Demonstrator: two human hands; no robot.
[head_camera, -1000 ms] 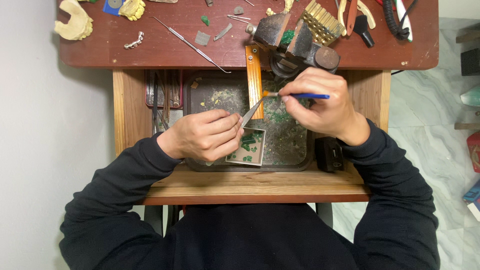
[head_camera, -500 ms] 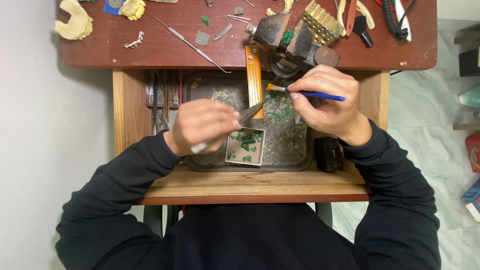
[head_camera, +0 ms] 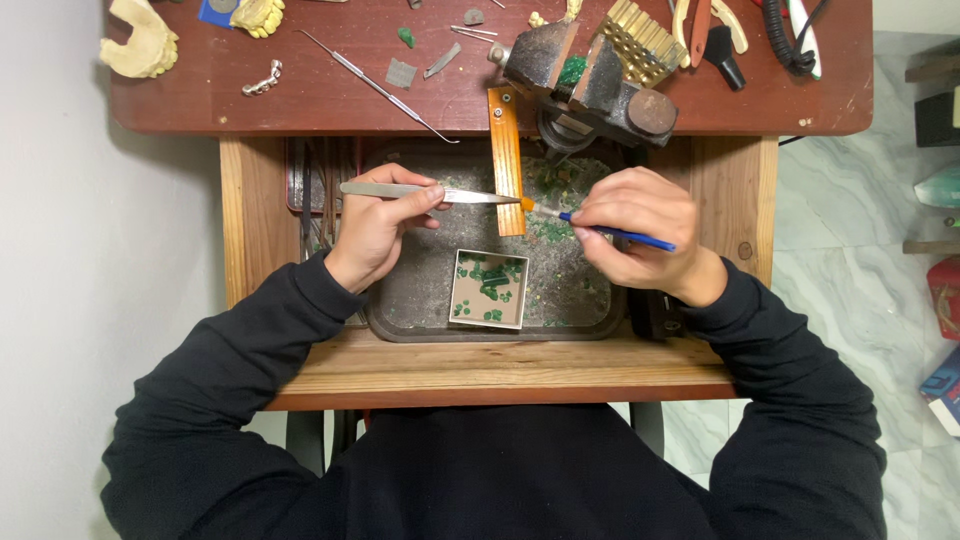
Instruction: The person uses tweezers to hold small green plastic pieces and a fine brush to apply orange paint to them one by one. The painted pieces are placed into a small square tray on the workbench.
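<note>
My left hand [head_camera: 378, 226] grips silver tweezers [head_camera: 440, 192], held level with their tip pointing right, close to the orange wooden peg [head_camera: 506, 160]. My right hand [head_camera: 638, 228] holds a thin blue-handled brush [head_camera: 610, 231] whose tip meets the tweezers' tip beside the peg. Whatever sits between the tips is too small to make out. Below them a small white square box [head_camera: 487, 291] with several green pieces rests in the dark metal tray [head_camera: 420, 300], which is strewn with green chips.
A metal vise [head_camera: 590, 78] with a green piece stands on the red-brown bench top [head_camera: 330, 100]. A long metal probe [head_camera: 378, 86], plaster tooth casts [head_camera: 138, 44], a brass brush [head_camera: 640, 42], pliers and a black cable lie there too. A wooden shelf edge [head_camera: 480, 370] runs in front.
My left hand lifted the tweezers out of the white box and swung them up and level. Both hands moved slightly left; brush tip and tweezers tip now meet beside the orange peg.
</note>
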